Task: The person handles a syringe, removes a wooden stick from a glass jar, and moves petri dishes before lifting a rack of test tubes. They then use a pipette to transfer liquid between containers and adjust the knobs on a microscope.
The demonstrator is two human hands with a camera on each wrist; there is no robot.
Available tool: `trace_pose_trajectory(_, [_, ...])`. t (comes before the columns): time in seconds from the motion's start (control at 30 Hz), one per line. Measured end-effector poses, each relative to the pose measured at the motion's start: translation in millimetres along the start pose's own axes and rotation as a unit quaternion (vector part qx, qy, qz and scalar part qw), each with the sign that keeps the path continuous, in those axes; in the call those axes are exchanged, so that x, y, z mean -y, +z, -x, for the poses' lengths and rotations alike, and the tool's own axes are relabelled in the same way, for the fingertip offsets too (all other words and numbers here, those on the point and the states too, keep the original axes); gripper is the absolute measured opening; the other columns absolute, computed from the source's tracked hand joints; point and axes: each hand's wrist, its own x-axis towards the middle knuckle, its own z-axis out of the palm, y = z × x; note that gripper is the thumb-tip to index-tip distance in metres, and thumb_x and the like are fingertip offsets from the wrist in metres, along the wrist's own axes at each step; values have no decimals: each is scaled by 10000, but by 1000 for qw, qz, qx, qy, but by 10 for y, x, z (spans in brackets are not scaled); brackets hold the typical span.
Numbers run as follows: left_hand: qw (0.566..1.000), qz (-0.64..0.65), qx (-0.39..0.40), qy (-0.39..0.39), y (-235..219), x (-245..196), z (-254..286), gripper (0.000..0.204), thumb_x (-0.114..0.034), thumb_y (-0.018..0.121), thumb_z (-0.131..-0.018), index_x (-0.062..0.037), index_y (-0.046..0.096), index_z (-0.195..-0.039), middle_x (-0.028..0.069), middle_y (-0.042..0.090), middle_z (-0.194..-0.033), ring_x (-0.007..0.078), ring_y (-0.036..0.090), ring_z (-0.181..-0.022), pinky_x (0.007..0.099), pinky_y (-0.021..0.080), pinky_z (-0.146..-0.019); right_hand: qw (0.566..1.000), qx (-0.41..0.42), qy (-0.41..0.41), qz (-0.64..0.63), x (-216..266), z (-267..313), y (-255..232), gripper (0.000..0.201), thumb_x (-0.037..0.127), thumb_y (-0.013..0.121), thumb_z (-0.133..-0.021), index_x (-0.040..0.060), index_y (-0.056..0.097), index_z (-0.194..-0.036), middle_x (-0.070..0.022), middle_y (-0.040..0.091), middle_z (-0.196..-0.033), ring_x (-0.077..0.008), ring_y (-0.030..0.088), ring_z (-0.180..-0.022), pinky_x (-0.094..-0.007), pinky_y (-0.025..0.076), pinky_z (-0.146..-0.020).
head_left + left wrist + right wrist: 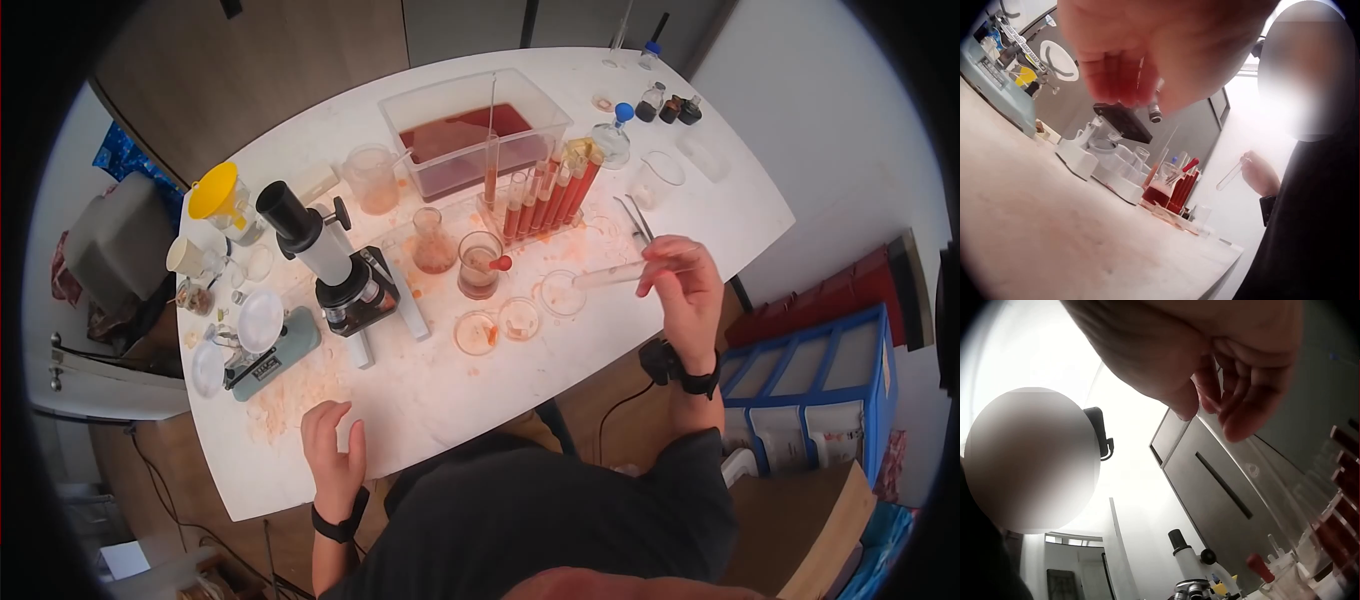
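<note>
My right hand [688, 300] pinches a clear glass test tube [610, 276] near one end. The tube lies almost level in the head view, its far end overlapping a petri dish [562, 306]; in the right wrist view the clear tube [1259, 472] slants down from the fingertips. Two more petri dishes sit to the left, one with an orange-red bit [491, 334] in it. My left hand [332, 450] is by the table's front edge, below the microscope [345, 270], fingers loosely bent and holding nothing. Behind the dishes stands a beaker [480, 285] with a red-bulbed dropper [502, 263].
A rack of red-filled test tubes [550, 200] stands behind, near a plastic tub [450, 185] of red liquid. A conical flask [434, 255], a balance [275, 360] and a yellow funnel [215, 190] are leftward. Tweezers [634, 220] and small bottles [670, 105] lie rightward.
</note>
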Motion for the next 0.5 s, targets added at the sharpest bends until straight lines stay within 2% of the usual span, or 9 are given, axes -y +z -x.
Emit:
trace_pose_trajectory(0.07, [997, -66, -38, -6, -42, 103, 177, 318, 37, 654, -777, -10, 595, -1086, 153, 578, -1076, 341, 544, -1016, 409, 441, -883, 998, -11, -30, 55, 28, -152, -105, 161, -26, 573, -890, -26, 577, -1051, -107, 584, -1089, -122, 594, -797, -256, 522, -685])
trace_pose_trajectory(0.17, [994, -81, -60, -31, -25, 227, 395, 334, 39, 633, -785, -16, 574, -1108, 160, 555, -1116, 359, 510, -1076, 460, 401, -971, 990, -50, -62, 120, 5, -424, -192, 155, 1, 580, -913, -33, 573, -1064, -90, 605, -1075, -115, 591, -791, -252, 521, -705])
trace_pose_trajectory(0.3, [989, -131, -65, 26, 103, 407, 585, 341, 10, 613, -785, -25, 559, -1120, 161, 536, -1145, 378, 484, -1127, 551, 331, -1056, 978, -84, -87, 168, -141, -827, -301, 160, 23, 599, -917, -28, 573, -1066, -74, 624, -1049, -102, 596, -780, -242, 516, -699])
trace_pose_trajectory(0.4, [986, -146, -68, 45, 127, 468, 658, 319, -23, 601, -788, -30, 561, -1104, 158, 534, -1147, 384, 475, -1149, 594, 293, -1081, 981, -92, -58, 164, -383, -1086, -338, 146, 53, 621, -911, -19, 590, -1035, -57, 638, -1018, -90, 600, -773, -232, 508, -682])
trace_pose_trajectory(0.5, [981, -167, -78, 66, 122, 510, 726, 295, -47, 593, -796, -32, 565, -1088, 156, 537, -1143, 387, 475, -1153, 607, 293, -1077, 976, -38, -11, 214, -749, -1266, -433, 139, 84, 626, -912, -16, 607, -1007, -51, 656, -994, -81, 605, -783, -233, 511, -674])
